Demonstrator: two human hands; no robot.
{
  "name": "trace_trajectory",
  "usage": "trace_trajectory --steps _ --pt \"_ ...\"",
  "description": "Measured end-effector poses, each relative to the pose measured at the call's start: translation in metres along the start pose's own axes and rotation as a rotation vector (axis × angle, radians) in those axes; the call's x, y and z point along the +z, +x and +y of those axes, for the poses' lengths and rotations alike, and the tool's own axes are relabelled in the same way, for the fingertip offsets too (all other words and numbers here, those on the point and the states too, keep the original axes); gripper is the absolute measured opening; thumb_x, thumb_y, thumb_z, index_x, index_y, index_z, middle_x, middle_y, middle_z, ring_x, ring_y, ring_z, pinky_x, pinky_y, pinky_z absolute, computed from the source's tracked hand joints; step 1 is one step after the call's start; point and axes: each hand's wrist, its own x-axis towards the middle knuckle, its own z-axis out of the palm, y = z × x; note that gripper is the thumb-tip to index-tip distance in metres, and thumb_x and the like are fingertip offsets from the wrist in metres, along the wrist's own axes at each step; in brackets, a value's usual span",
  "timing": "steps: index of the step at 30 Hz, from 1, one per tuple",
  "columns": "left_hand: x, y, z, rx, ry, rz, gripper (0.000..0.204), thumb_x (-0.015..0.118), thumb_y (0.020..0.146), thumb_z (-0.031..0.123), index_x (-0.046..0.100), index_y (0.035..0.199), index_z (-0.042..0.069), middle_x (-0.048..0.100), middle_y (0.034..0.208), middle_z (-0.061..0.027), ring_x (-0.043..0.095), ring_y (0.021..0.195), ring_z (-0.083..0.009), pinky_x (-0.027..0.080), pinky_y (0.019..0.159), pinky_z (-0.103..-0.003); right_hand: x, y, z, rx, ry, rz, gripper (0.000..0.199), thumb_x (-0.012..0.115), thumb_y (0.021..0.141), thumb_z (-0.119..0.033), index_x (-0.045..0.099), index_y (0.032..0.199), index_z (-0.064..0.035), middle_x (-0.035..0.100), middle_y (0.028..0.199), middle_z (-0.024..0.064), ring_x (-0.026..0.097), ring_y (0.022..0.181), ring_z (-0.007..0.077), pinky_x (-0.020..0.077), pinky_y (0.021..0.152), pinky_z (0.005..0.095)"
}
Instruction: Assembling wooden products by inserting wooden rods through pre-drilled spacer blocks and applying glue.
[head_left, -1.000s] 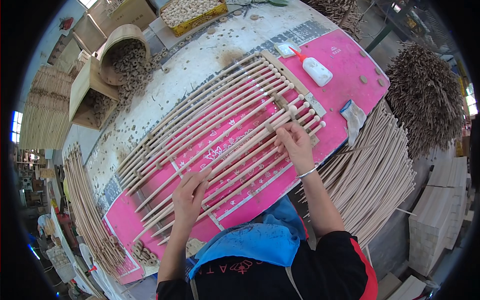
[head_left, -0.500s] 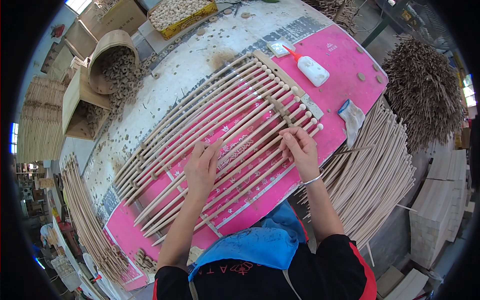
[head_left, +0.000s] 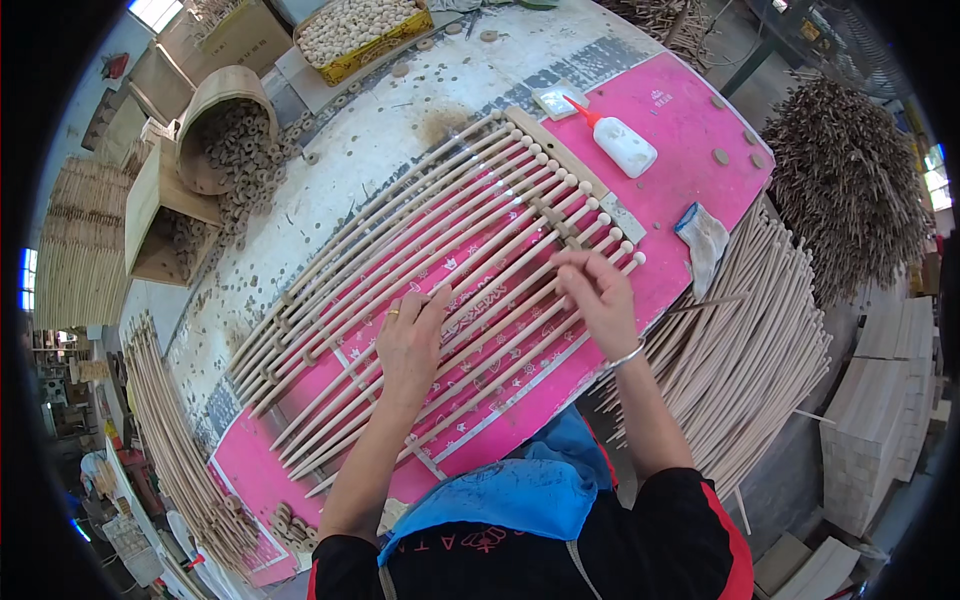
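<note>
Both hands sit on the fanned row of long pale wooden dowels (head_left: 440,270): left hand (head_left: 410,345) flat and released, right hand (head_left: 598,298) seemingly pinching one, over the pink mat (head_left: 690,130).

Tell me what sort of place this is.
Most likely a small woodcraft workshop. Long wooden rods lie in rows on a pink mat, a tipped barrel spills wooden rings, and a glue bottle stands by.

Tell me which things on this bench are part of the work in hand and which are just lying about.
In hand:
left hand and right hand on the row of long pale wooden rods
pink printed mat beneath

Lying about:
white glue bottle with red nozzle
crumpled white rag
yellow tray of wooden beads
</note>
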Motion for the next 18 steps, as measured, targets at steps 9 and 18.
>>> trace_trajectory --steps 9,18 --pt "-0.004 0.004 -0.001 -0.026 -0.004 0.003 0.037 0.077 0.088 0.001 0.078 0.124 0.012 0.063 0.096 -0.0058 0.066 0.087 -0.028 0.056 0.078 -0.042 -0.023 0.089 -0.008 -0.531 -0.915 -0.005 0.031 0.077 0.093 -0.014 0.08 0.123 -0.0183 0.065 0.098 0.0063 0.067 0.086 0.025 0.0534 0.076 0.0384" --pt "-0.003 0.004 -0.003 -0.045 -0.018 -0.038 0.036 0.074 0.093 0.001 0.078 0.128 0.01 0.065 0.098 -0.0063 0.066 0.091 -0.0265 0.054 0.077 -0.041 -0.024 0.093 -0.006 -0.49 -0.889 -0.031 0.027 0.078 0.093 -0.016 0.081 0.119 -0.0195 0.064 0.095 0.0043 0.068 0.088 0.0231 0.0542 0.076 0.0399"
